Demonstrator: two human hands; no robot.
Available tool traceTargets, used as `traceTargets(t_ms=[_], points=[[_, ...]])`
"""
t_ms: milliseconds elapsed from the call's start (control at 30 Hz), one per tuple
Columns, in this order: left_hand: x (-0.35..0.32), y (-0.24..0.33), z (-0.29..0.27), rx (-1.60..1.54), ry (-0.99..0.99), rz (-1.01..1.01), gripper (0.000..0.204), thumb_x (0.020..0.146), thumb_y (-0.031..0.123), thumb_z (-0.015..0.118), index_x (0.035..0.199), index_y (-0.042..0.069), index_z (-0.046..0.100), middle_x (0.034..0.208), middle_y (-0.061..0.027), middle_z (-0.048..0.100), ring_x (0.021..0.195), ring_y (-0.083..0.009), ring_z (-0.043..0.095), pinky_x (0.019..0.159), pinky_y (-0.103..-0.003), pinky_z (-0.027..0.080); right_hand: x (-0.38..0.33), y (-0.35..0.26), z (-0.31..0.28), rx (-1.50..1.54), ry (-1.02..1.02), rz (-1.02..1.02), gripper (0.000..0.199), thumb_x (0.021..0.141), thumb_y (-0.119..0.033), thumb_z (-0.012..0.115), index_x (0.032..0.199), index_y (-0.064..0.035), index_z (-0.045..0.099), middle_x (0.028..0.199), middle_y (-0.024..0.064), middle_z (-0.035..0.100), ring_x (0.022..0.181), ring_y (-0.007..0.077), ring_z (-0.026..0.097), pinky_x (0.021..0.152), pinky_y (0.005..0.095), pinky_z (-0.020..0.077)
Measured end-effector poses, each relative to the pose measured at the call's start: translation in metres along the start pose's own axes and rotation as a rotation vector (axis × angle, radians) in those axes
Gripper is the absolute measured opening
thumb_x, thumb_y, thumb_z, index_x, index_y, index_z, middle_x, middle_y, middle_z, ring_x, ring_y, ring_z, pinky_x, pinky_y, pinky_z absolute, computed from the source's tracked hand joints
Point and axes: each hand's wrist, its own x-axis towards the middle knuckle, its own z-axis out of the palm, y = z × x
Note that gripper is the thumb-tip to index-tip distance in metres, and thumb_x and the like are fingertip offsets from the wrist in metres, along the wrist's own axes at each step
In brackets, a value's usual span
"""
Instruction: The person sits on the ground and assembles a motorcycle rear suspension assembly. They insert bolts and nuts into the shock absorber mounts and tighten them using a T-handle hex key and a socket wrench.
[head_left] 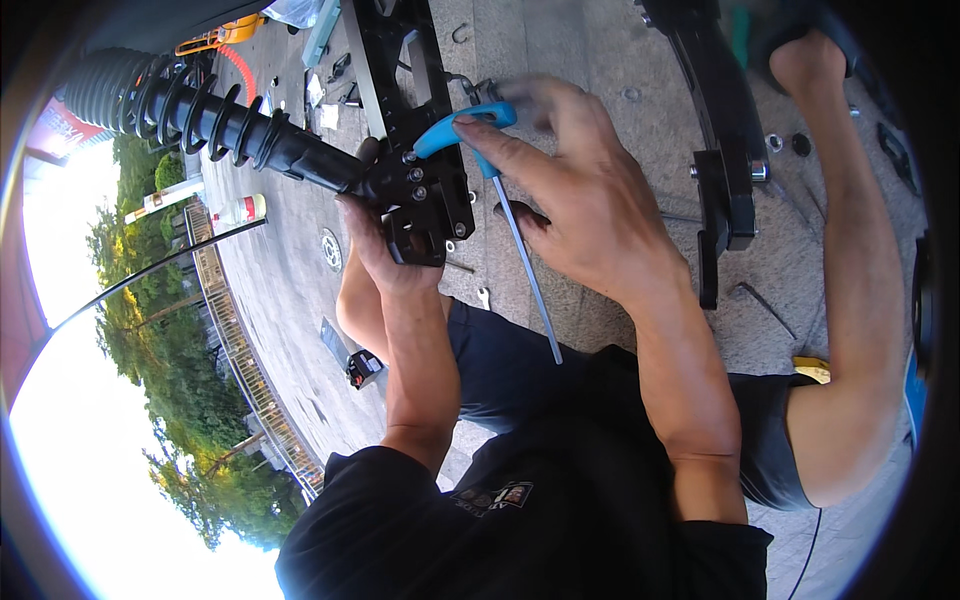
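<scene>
A black metal bracket (400, 205) with several silver bolts is at the lower end of a coil-spring shock absorber (225, 118). My left hand (400, 272) is wrapped around the bracket from below, its thumb and fingers partly hidden behind it. In my right hand (600, 195) is a T-handle hex key (465, 127) with a blue grip, pinched by the thumb while some fingers blur with motion. The left end of the grip meets the bracket beside the upper bolt (408, 158); whether a tip sits in that bolt is hidden. Its long shaft points back toward my lap.
Behind the bracket runs a black frame beam (375, 65); another black metal arm (715, 130) hangs at the right. On the paving lie a spanner (484, 298), an L-shaped hex key (768, 308), a brake disc (331, 250) and a black box (364, 368). A bottle (240, 209) stands farther left.
</scene>
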Motion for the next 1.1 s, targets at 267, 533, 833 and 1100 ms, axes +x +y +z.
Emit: traceTargets(t_ms=[267, 533, 833, 1100], points=[[0.000, -0.001, 0.004, 0.081, 0.051, -0.005, 0.068, 0.091, 0.061, 0.039, 0.138, 0.012, 0.042, 0.132, -0.0135, 0.050, 0.122, -0.0297, 0.049, 0.100, -0.046, 0.044, 0.016, 0.005, -0.006, 0.059, -0.010, -0.037, 0.060, 0.056, -0.007, 0.081, 0.114, -0.0125, 0.068, 0.116, 0.0070, 0.058, 0.108, 0.0256, 0.053, 0.092, 0.0365, 0.0453], [-0.004, 0.001, 0.013, 0.120, 0.080, -0.021, 0.071, 0.089, 0.063, 0.039, 0.138, 0.011, 0.041, 0.131, -0.0143, 0.049, 0.120, -0.0309, 0.050, 0.101, -0.048, 0.042, 0.026, 0.012, 0.004, 0.177, 0.015, -0.015, 0.048, 0.056, -0.025, 0.085, 0.099, -0.0103, 0.071, 0.100, 0.0051, 0.058, 0.088, 0.0218, 0.061, 0.076, 0.0339, 0.0505], [-0.001, 0.000, 0.006, 0.066, 0.046, -0.025, 0.071, 0.088, 0.063, 0.043, 0.138, 0.011, 0.043, 0.130, -0.0140, 0.050, 0.118, -0.0308, 0.051, 0.101, -0.048, 0.042, 0.025, 0.014, 0.013, 0.226, -0.007, -0.045, 0.039, 0.063, -0.020, 0.082, 0.097, -0.0076, 0.069, 0.107, 0.0088, 0.056, 0.088, 0.0251, 0.064, 0.076, 0.0343, 0.0529], [-0.001, 0.000, 0.003, -0.007, 0.030, 0.021, 0.066, 0.092, 0.056, 0.042, 0.136, 0.007, 0.044, 0.128, -0.0151, 0.052, 0.118, -0.0308, 0.051, 0.101, -0.047, 0.042, 0.016, 0.008, 0.025, 0.316, 0.219, 0.014, 0.037, 0.068, 0.003, 0.076, 0.103, -0.0040, 0.068, 0.112, 0.0115, 0.058, 0.095, 0.0225, 0.064, 0.076, 0.0312, 0.0567]])
